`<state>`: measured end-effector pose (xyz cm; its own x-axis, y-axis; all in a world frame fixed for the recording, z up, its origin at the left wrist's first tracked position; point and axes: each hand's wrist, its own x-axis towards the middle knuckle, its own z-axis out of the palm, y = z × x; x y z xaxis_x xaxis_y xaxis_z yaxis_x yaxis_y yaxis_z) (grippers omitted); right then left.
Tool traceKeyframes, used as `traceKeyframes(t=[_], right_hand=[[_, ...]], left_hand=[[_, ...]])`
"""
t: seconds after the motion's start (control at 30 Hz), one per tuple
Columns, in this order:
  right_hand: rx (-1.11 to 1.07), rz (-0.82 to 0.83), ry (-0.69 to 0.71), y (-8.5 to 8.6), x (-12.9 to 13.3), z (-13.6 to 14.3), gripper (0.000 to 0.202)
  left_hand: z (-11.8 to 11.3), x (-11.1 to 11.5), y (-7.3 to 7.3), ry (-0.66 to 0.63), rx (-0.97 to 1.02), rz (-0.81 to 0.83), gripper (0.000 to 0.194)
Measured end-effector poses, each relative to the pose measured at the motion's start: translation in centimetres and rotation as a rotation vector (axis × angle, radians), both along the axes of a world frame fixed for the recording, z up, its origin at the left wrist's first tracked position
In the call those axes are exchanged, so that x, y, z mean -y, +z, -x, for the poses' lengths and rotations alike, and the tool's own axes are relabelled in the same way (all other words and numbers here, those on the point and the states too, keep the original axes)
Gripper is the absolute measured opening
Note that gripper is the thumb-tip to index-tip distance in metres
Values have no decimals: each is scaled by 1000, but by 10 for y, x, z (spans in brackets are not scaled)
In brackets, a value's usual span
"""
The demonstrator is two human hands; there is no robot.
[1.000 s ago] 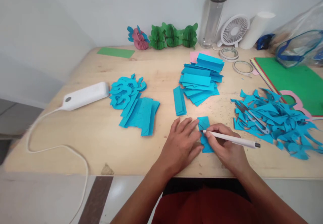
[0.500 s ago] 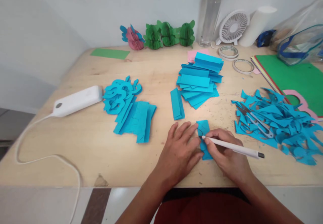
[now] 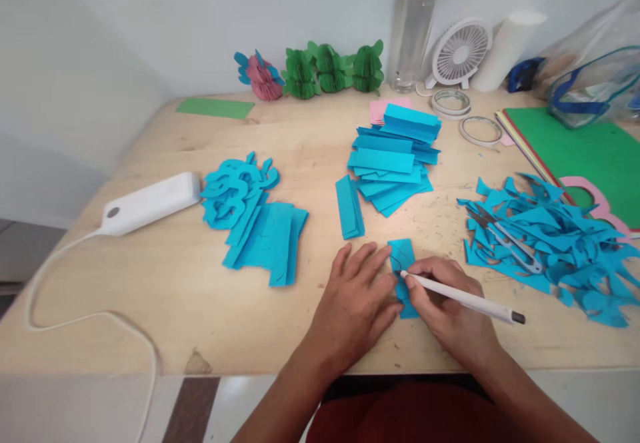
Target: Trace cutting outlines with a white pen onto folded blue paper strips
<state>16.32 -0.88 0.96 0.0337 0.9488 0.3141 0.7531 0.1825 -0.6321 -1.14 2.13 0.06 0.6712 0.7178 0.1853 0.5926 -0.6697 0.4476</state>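
A small blue paper strip (image 3: 404, 252) lies upright near the table's front edge, with a dark curved line drawn on it. My left hand (image 3: 354, 298) rests flat with fingers spread, its fingertips pressing the strip's left edge. Between thumb and fingers, my right hand (image 3: 453, 306) grips a white pen (image 3: 467, 296), whose tip meets the paper. Just beyond lies a narrow folded blue paper (image 3: 350, 207), and behind it a stack of folded blue papers (image 3: 393, 160). To the left are cut-out curvy blue shapes (image 3: 235, 190) beside more folded blue pieces (image 3: 270, 236).
Blue scraps (image 3: 560, 250) heap at right with scissors (image 3: 507, 240) on top. Green sheets (image 3: 575, 156), tape rolls (image 3: 480, 130), a fan (image 3: 461, 53), a bottle (image 3: 416, 36) and green paper ornaments (image 3: 330, 68) stand behind. A white power strip (image 3: 153, 203) with a cord is at left.
Both hands stay almost in place, with the pen tip still on the blue strip. The whole view has shifted very slightly.
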Motion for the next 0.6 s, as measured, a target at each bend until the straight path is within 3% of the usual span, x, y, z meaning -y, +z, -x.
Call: traceKeyframes(t=[0.6], right_hand=[[-50,57,-14,0,0,0,12]], left_hand=[[-1,-1,0,-3,2,-4,19]])
